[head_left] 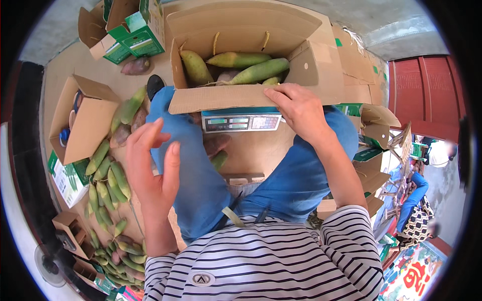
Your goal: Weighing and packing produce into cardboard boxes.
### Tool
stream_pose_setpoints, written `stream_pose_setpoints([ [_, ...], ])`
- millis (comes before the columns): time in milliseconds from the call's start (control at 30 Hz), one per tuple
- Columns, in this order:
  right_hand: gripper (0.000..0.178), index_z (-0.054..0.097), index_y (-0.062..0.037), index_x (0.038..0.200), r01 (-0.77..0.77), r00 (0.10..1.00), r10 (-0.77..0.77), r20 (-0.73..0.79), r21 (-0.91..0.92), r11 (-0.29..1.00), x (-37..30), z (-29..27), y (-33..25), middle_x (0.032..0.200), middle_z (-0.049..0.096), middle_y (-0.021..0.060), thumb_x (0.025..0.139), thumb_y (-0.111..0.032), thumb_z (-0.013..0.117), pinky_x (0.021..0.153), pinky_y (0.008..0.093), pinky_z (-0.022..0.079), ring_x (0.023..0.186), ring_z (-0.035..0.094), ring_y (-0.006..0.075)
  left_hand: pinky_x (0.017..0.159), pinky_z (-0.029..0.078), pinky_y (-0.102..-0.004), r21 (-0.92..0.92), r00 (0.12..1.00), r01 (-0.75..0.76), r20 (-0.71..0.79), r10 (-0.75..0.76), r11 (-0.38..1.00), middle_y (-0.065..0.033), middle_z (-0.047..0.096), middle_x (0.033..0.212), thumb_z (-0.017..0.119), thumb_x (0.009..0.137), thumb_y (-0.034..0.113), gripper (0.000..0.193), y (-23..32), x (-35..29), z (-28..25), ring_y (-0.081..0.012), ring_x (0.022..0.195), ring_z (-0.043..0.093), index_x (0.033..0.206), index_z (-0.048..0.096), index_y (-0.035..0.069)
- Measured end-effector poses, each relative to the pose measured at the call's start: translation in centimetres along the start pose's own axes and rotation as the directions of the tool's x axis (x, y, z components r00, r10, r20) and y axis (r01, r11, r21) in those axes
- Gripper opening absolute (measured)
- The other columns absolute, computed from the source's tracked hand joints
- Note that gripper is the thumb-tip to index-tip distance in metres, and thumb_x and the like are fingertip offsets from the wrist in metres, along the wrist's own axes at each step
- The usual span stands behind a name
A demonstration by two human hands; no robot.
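Counting what sits in the open cardboard box (251,98) in front of me, I make out five long green and yellow vegetables (258,71) showing above its near flap; whatever lies under them is hidden by the cardboard. That box rests on one digital scale (241,121), of which I see only the front display strip. On the ground to my left lies a loose pile of the same green vegetables (108,180), too many and too overlapped for me to count, running down toward the lower edge where the picture darkens. Beside it stands one smaller open carton (85,120), and two green-and-white cartons (138,35) lie tipped near the top.

My right hand (298,108) lies palm down on the near flap of the box, fingers curled over its edge and pressing on the cardboard; the forearm comes up from my striped sleeve (346,231). My left hand (153,168) is raised above my left knee, edge-on to the camera, fingers spread loosely and empty, touching nothing. At the far right a seated person (414,205) in blue is partly cut off by the rim.
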State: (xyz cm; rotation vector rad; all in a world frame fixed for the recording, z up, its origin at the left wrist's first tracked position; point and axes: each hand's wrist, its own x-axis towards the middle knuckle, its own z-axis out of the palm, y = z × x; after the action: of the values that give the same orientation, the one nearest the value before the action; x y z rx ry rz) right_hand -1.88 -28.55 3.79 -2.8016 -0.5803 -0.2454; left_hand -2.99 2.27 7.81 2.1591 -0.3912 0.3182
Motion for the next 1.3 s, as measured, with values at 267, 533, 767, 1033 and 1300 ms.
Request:
stream_pose_setpoints([
  [267,0.033,0.063,-0.0088,0.111,0.072,0.976,-0.063,-0.21,0.035,0.997,0.6,-0.8,-1.0,0.111,0.061,0.0091,0.081,-0.023,0.069,0.081,0.0385,0.049,0.097,0.059,0.0298,0.075,0.05,-0.0293,-0.201,0.998,0.056,-0.002,-0.057,0.978,-0.0131,0.059,0.108,0.063,0.088,0.008,0.03,-1.7,3.2,3.5,-0.019,0.085,0.061,0.116,0.059,-0.001],
  [533,0.026,0.066,-0.0087,0.106,0.044,0.889,-0.014,-0.457,0.056,0.997,0.4,-0.7,0.4,0.107,0.064,0.008,0.082,-0.02,0.069,0.08,0.0363,0.049,0.093,0.061,0.0273,0.079,0.049,-0.0261,-0.46,0.917,0.307,-0.093,-0.389,0.833,-0.0119,0.061,0.115,0.05,0.1,0.02,0.03,-4.9,3.0,2.3,-0.0146,0.091,0.064,0.121,0.056,-0.001],
  [767,0.02,0.067,-0.0078,0.1,0.037,0.89,0.01,-0.456,0.094,0.995,-0.3,-0.8,0.4,0.099,0.067,0.0063,0.083,-0.018,0.067,0.079,0.0366,0.05,0.09,0.063,0.0251,0.074,0.05,-0.0259,-0.516,0.89,0.297,-0.155,-0.428,0.804,-0.012,0.063,0.109,0.051,0.099,0.019,0.028,-5.0,3.2,1.8,-0.0158,0.084,0.065,0.114,0.058,-0.002],
  [1033,0.019,0.068,-0.0071,0.1,0.033,0.894,0.021,-0.448,0.112,0.993,-0.3,-1.3,-0.3,0.102,0.066,0.0067,0.083,-0.016,0.067,0.082,0.0359,0.05,0.09,0.063,0.0266,0.072,0.05,-0.0255,-0.522,0.889,0.274,-0.184,-0.42,0.808,-0.0133,0.064,0.105,0.052,0.099,0.022,0.03,-5.2,3.1,1.6,-0.0153,0.081,0.065,0.114,0.059,-0.003],
  [1300,0.028,0.067,-0.0102,0.099,0.251,0.823,-0.231,-0.518,-0.031,0.967,-0.4,-0.2,-2.3,0.1,0.068,0.0047,0.071,-0.008,0.07,0.072,0.0334,0.052,0.084,0.064,0.0244,0.079,0.05,-0.0307,-0.582,0.877,0.231,-0.222,-0.426,0.779,-0.0173,0.063,0.109,0.052,0.099,0.022,0.033,-5.2,3.1,1.6,-0.0198,0.085,0.065,0.117,0.056,-0.004],
])
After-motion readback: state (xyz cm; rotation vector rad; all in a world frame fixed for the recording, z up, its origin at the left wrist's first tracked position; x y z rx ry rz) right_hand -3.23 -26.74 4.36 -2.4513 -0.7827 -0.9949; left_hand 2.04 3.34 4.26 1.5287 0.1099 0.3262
